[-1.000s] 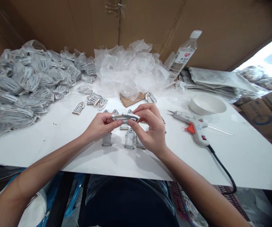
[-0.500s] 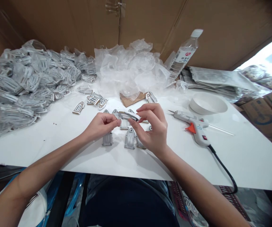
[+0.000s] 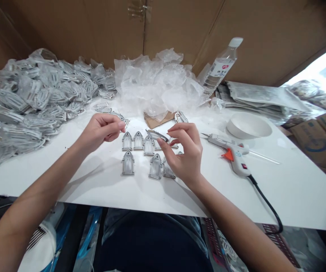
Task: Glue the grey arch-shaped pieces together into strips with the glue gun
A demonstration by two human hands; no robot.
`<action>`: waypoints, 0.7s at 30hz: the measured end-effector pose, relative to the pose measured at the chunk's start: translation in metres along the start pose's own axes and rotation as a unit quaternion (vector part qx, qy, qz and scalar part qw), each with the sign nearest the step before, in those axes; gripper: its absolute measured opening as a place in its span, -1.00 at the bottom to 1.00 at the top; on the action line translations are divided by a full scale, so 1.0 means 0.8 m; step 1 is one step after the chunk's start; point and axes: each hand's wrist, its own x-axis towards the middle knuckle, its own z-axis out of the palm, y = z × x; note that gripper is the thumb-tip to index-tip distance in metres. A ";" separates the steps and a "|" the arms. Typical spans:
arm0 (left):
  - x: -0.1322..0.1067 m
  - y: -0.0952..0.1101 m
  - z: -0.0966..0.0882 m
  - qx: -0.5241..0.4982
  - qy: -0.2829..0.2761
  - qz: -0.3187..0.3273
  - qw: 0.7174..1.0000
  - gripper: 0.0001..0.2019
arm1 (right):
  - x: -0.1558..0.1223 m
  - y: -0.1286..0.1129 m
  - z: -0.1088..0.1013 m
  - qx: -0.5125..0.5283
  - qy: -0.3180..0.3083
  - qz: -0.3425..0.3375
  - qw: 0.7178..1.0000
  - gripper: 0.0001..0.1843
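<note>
Between its thumb and fingertips my right hand pinches a small grey arched window-shaped piece, tilted above the table. My left hand is apart from it to the left, fingers curled and thumb pressed to them; anything in that pinch is too small or hidden to make out. Beneath the hands, several matching arched pieces lie in two rough rows with their grey recessed sides up. My right hand partly covers some on the right. Behind my left hand are a few loose white arched pieces, partly hidden.
A glue gun with an orange trigger and black cord lies right, near a white bowl-like ring. Bagged pieces are heaped left. Crumpled plastic bags, a tilted water bottle and a cardboard scrap lie behind.
My left hand has drawn away from the held arched piece, up and to the left, uncovering pieces on the table. My right hand stays nearly in place, with the piece tilted differently.
</note>
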 end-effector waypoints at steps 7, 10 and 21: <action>-0.020 0.019 -0.020 0.459 -0.141 -0.210 0.852 -0.45 | 0.001 -0.002 -0.002 0.003 0.001 0.002 1.000 -0.83; -0.028 0.019 -0.021 0.391 -0.311 -0.236 0.834 -0.44 | 0.002 -0.004 -0.003 0.004 0.000 0.005 1.000 -0.84; -0.047 -0.010 0.023 0.391 -0.100 -0.144 0.903 -0.78 | 0.003 -0.007 -0.009 0.017 0.002 0.017 1.000 -0.83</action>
